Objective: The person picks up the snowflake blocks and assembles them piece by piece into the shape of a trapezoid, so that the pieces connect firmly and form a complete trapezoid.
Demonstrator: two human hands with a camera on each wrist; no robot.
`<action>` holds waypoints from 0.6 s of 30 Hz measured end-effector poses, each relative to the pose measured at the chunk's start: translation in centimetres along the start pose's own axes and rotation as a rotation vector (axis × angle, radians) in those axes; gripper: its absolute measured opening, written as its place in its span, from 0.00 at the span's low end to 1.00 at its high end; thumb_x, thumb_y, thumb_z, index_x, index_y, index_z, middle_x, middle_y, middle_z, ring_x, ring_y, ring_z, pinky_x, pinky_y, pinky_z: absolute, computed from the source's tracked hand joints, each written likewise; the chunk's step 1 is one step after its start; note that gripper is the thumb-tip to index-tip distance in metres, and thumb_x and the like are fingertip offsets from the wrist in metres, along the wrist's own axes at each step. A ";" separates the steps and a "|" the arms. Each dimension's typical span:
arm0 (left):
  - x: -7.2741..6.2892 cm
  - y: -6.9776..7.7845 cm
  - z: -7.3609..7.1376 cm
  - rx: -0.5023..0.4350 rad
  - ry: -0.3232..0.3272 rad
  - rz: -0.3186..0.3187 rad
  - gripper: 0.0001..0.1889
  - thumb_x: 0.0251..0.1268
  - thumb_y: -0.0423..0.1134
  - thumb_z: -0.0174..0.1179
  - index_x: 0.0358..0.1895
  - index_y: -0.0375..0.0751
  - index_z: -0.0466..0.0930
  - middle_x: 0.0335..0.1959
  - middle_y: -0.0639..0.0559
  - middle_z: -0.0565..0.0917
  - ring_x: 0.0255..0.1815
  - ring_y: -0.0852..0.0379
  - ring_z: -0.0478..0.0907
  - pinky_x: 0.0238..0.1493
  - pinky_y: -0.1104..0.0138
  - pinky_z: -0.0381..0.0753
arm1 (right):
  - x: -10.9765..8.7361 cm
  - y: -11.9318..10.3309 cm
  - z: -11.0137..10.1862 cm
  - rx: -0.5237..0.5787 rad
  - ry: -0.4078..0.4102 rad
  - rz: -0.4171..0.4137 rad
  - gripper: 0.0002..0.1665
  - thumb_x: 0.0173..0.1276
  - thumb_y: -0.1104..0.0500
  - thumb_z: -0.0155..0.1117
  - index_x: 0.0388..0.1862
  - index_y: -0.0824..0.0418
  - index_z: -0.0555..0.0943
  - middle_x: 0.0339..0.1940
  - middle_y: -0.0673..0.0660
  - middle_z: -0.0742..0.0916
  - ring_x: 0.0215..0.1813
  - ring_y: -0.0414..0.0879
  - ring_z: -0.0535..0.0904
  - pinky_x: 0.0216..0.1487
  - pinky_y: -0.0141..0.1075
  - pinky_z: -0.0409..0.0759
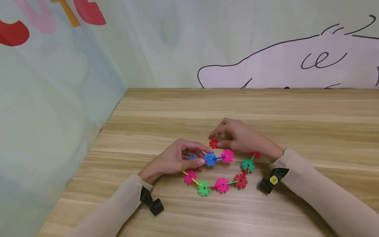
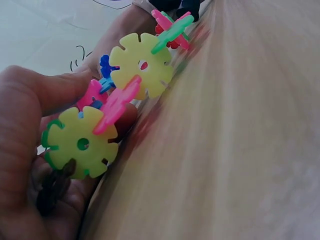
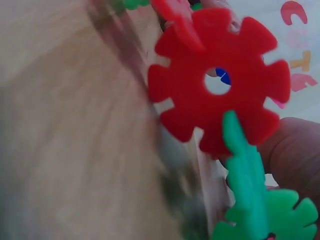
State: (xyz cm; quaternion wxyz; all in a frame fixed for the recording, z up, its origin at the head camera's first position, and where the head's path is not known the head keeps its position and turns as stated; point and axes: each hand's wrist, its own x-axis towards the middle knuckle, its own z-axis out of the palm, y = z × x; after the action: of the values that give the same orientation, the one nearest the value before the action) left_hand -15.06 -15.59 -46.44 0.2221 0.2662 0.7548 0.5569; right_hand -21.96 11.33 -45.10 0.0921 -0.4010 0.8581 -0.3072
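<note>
Slotted flower-shaped plastic discs are linked edge to edge in a curved chain on and above the table. My left hand (image 1: pixel 177 157) pinches the chain's upper stretch between thumb and fingers, beside a blue disc (image 1: pixel 210 159). A pink disc (image 1: pixel 227 156) ends that stretch. Between the thumb and forefinger of my right hand (image 1: pixel 241 135) is a single red disc (image 1: pixel 213 144), apart from the pink one. The lower curve includes a light green disc (image 1: pixel 204 189) and a dark green disc (image 1: pixel 248 165). Yellow discs (image 2: pixel 141 65) show in the left wrist view; a red disc (image 3: pixel 187 95) looms in the right.
The wood-grain table (image 1: pixel 266 105) meets a pale wall (image 1: pixel 165 49) with a line drawing at the back. Another wall stands along the left edge. Black wrist straps (image 1: pixel 155 206) sit over both beige sleeves.
</note>
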 end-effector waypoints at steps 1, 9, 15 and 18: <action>0.0 0.0 0.0 0.002 -0.001 0.003 0.16 0.74 0.31 0.67 0.62 0.41 0.88 0.37 0.43 0.92 0.35 0.54 0.91 0.43 0.64 0.90 | -0.1 0.0 0.0 -0.014 0.005 0.001 0.13 0.71 0.59 0.75 0.53 0.51 0.92 0.48 0.53 0.87 0.44 0.45 0.75 0.45 0.38 0.76; 0.1 0.0 0.1 0.017 0.001 0.010 0.16 0.75 0.32 0.67 0.63 0.43 0.87 0.38 0.43 0.92 0.34 0.52 0.91 0.42 0.64 0.90 | -0.4 0.1 0.0 0.012 0.026 0.028 0.08 0.70 0.64 0.74 0.46 0.54 0.90 0.46 0.55 0.86 0.39 0.45 0.75 0.42 0.37 0.76; 0.1 0.0 0.1 0.010 0.003 0.016 0.16 0.75 0.33 0.66 0.63 0.43 0.87 0.38 0.41 0.92 0.34 0.52 0.91 0.39 0.66 0.89 | -0.5 -0.2 0.0 -0.009 -0.004 0.021 0.13 0.68 0.63 0.77 0.51 0.54 0.90 0.50 0.55 0.86 0.44 0.46 0.75 0.46 0.38 0.76; 0.0 0.0 0.1 0.001 0.007 0.013 0.16 0.76 0.33 0.66 0.63 0.43 0.87 0.39 0.41 0.92 0.34 0.52 0.92 0.40 0.66 0.89 | -0.6 -0.1 -0.1 -0.014 0.007 0.027 0.13 0.64 0.70 0.73 0.45 0.56 0.88 0.44 0.55 0.84 0.42 0.46 0.74 0.44 0.37 0.75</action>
State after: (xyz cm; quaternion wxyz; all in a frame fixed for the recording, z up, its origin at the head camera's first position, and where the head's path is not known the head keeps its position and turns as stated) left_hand -15.00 -15.45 -46.47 0.2157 0.2694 0.7539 0.5590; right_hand -21.54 11.76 -45.02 0.0905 -0.3891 0.8657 -0.3014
